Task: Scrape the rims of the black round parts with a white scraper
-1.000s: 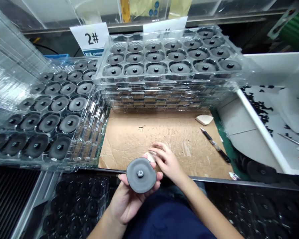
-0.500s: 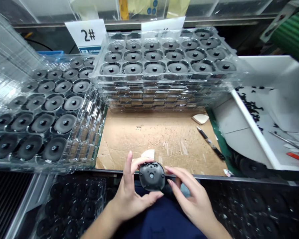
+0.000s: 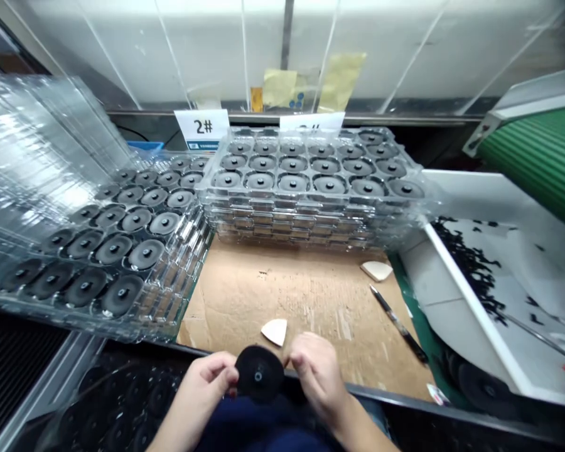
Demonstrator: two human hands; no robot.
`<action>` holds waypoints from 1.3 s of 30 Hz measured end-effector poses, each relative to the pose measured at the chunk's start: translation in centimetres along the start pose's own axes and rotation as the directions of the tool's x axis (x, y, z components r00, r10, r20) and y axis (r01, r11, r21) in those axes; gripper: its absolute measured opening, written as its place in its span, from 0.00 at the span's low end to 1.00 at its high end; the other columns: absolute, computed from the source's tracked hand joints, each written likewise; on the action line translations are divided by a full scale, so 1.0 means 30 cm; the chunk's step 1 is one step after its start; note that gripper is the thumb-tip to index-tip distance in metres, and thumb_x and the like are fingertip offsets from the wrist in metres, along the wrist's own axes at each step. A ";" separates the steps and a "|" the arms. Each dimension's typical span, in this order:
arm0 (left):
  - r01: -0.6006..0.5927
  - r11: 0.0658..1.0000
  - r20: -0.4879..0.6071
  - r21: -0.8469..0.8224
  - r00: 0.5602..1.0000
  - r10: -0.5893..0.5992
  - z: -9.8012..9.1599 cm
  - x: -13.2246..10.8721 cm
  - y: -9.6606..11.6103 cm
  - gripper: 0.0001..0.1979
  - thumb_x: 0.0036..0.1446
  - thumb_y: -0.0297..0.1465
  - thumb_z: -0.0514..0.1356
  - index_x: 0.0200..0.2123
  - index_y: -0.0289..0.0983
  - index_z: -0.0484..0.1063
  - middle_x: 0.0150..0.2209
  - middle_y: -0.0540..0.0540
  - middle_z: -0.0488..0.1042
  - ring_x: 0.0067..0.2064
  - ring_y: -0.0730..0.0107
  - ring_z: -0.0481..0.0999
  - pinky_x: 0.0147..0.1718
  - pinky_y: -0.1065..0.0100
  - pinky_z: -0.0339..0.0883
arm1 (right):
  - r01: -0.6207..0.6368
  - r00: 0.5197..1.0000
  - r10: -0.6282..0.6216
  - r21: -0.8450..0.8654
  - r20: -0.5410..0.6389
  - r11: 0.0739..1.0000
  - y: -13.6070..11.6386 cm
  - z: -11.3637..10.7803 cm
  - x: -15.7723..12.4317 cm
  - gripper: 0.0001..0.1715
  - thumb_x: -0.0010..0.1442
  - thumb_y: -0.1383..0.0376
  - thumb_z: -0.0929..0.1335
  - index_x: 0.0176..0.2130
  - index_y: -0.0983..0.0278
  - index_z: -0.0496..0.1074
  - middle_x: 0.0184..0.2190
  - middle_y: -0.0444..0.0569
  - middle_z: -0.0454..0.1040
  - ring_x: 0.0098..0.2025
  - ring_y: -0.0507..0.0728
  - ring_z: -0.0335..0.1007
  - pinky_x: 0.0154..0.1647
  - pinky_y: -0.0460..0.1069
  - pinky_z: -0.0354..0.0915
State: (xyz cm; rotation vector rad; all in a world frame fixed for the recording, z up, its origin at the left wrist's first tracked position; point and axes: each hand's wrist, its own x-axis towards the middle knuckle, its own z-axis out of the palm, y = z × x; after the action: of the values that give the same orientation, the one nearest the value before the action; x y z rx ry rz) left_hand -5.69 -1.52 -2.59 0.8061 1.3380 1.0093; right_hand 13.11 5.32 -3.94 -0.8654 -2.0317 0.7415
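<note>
Black round disc (image 3: 259,375) with a small central hub is held up before the near edge of a brown cardboard sheet (image 3: 235,295). Fingers of the left hand (image 3: 200,392) pinch its left rim; those of the right hand (image 3: 316,370) curl beside its right rim, whether gripping it I cannot tell. Just beyond lies a white wedge-shaped pad (image 3: 275,331); farther right, a slim black pen (image 3: 398,323). Stacked clear plastic trays (image 3: 306,196) stand behind.
</note>
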 end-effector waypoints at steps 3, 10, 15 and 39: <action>-0.095 0.943 0.013 0.318 0.995 0.096 -0.076 -0.018 0.078 0.11 0.48 0.39 0.63 0.22 0.38 0.78 0.22 0.47 0.77 0.27 0.68 0.74 0.28 0.73 0.65 | -0.016 1.000 0.016 0.021 0.013 1.000 0.142 -0.008 0.100 0.29 0.69 0.60 0.53 0.23 0.67 0.66 0.18 0.42 0.65 0.23 0.49 0.64 0.28 0.46 0.62; -0.494 0.548 0.296 0.675 0.862 0.412 -0.126 0.120 0.416 0.11 0.49 0.28 0.61 0.35 0.47 0.80 0.32 0.48 0.82 0.33 0.63 0.81 0.33 0.74 0.72 | -0.066 0.998 0.065 0.083 0.013 0.994 0.441 0.016 0.299 0.13 0.64 0.60 0.64 0.42 0.67 0.69 0.37 0.47 0.72 0.33 0.51 0.70 0.34 0.49 0.69; -0.481 0.407 0.361 0.777 0.869 0.337 0.027 0.421 0.717 0.07 0.50 0.35 0.61 0.32 0.46 0.80 0.34 0.50 0.82 0.36 0.65 0.80 0.38 0.69 0.72 | -0.184 0.972 0.205 0.173 -0.113 0.968 0.483 0.035 0.283 0.16 0.65 0.59 0.62 0.32 0.68 0.70 0.25 0.41 0.70 0.24 0.47 0.67 0.28 0.45 0.67; -0.640 -0.254 0.675 0.725 0.587 0.448 0.382 1.060 0.911 0.15 0.58 0.30 0.52 0.47 0.39 0.70 0.63 0.41 0.57 0.65 0.54 0.51 0.59 0.50 0.51 | -0.332 0.933 0.356 0.248 -0.056 0.910 0.511 0.023 0.298 0.42 0.67 0.51 0.49 0.19 0.63 0.75 0.17 0.47 0.74 0.22 0.51 0.72 0.26 0.44 0.61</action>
State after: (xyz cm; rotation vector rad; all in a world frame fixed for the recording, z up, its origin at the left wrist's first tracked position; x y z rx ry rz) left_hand 1.02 39.15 11.22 2.8315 1.3776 0.4130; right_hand 13.30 21.29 -11.74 -1.1118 -1.6777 1.0867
